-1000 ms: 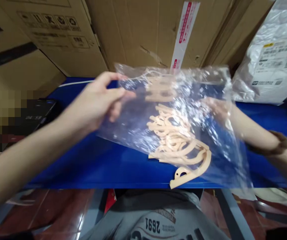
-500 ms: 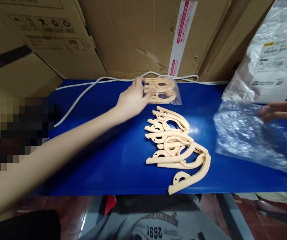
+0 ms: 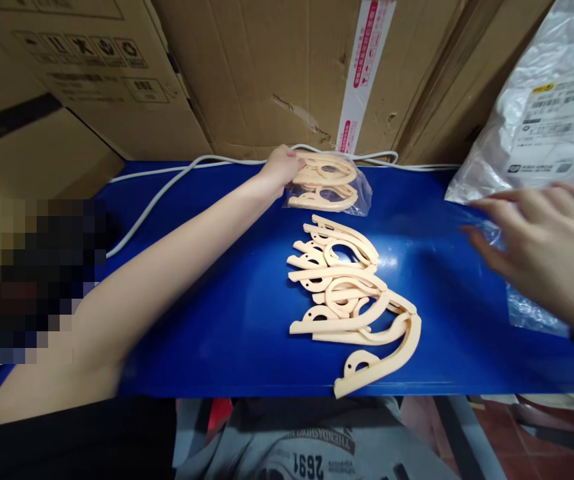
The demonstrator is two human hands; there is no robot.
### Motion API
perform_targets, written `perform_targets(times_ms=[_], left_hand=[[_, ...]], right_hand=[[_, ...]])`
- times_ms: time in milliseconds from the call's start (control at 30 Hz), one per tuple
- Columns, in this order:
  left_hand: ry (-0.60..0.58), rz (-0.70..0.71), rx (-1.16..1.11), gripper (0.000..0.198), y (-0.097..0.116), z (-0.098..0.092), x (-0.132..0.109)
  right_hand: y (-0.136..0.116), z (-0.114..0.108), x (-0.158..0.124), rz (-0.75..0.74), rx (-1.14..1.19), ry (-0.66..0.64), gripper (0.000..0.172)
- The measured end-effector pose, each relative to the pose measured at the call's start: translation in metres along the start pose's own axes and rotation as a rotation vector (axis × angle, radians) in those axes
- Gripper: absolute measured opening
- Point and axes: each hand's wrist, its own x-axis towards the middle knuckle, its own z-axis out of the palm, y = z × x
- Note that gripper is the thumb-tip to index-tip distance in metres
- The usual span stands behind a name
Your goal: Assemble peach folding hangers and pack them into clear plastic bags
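Observation:
At the back of the blue table, my left hand (image 3: pixel 283 167) is closed on the left edge of a clear bag of folding hangers (image 3: pixel 324 175). The cream hangers inside lie folded in two groups. In front of that bag, several loose folding hangers (image 3: pixel 334 274) lie overlapped in a row, the nearest one opened out in an angle. My right hand (image 3: pixel 547 243) is at the right, slightly blurred, fingers stretched out and apart. Beneath it lies a crumpled clear plastic bag (image 3: pixel 537 320), partly hidden by the hand; nothing shows in the fingers.
Large cardboard boxes (image 3: pixel 247 80) stand along the back and left of the blue table (image 3: pixel 227 313). A white cable (image 3: pixel 167 177) runs along its back edge. A white mailing bag (image 3: pixel 517 113) with a label leans at the back right.
My left hand has closed on the hanger bag, which has shifted slightly right and nearer. My right hand has come left from the frame's edge, releasing the crumpled clear bag.

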Motion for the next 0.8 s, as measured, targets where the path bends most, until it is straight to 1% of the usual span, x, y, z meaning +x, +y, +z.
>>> perform_targets(times_ms=[33,67,133,167,200,233,267,300,400,433,467,500,567,600,667,733,800], left_hand=[[0.006,-0.012,-0.025,0.018,0.004,0.002,-0.004],[0.004,-0.021,-0.052,0.018,0.007,0.004,-0.009],[0.009,-0.026,-0.099,0.019,0.013,0.007,-0.021],[0.016,-0.021,-0.118,0.021,0.016,0.007,-0.027],[0.027,-0.008,-0.139,0.025,0.018,0.007,-0.033],[0.033,0.014,-0.166,0.028,0.019,0.005,-0.038],[0.036,0.044,-0.197,0.030,0.020,0.002,-0.044],[0.036,0.082,-0.232,0.032,0.020,-0.003,-0.049],[0.022,0.192,-0.328,0.034,0.021,-0.021,-0.065],[0.014,0.210,-0.350,0.034,0.021,-0.027,-0.071],[0.001,0.223,-0.370,0.033,0.020,-0.033,-0.077],[-0.010,0.222,-0.391,0.032,0.020,-0.038,-0.085],[-0.039,0.191,-0.429,0.030,0.019,-0.045,-0.102],[-0.054,0.160,-0.445,0.030,0.019,-0.047,-0.111],[-0.092,0.078,-0.462,0.032,0.016,-0.049,-0.128],[-0.098,-0.001,-0.478,0.043,0.013,-0.050,-0.142],[-0.133,-0.082,-0.487,0.052,0.009,-0.051,-0.152]], right_hand=[[-0.025,-0.009,0.012,-0.102,0.033,0.025,0.044],[-0.046,-0.015,0.024,-0.174,0.120,0.049,0.044],[-0.079,-0.020,0.045,-0.279,0.388,0.059,0.041],[-0.089,-0.019,0.056,-0.322,0.528,0.058,0.041],[-0.095,-0.016,0.066,-0.359,0.644,0.023,0.041],[-0.097,-0.011,0.076,-0.355,0.729,0.014,0.041],[-0.096,-0.005,0.085,-0.323,0.771,0.021,0.040],[-0.091,0.001,0.094,-0.242,0.787,0.043,0.039],[-0.070,0.018,0.115,0.045,0.820,0.027,0.038],[-0.063,0.021,0.119,0.119,0.876,0.004,0.037],[-0.058,0.022,0.122,0.160,0.937,-0.031,0.034],[-0.054,0.022,0.122,0.171,0.995,-0.078,0.029],[-0.053,0.016,0.119,0.153,1.156,-0.204,0.019],[-0.055,0.012,0.117,0.147,1.264,-0.279,0.017],[-0.062,0.003,0.109,0.184,1.536,-0.421,0.016],[-0.071,-0.002,0.101,0.255,1.748,-0.540,0.016],[-0.079,-0.005,0.093,0.324,1.847,-0.614,0.019]])
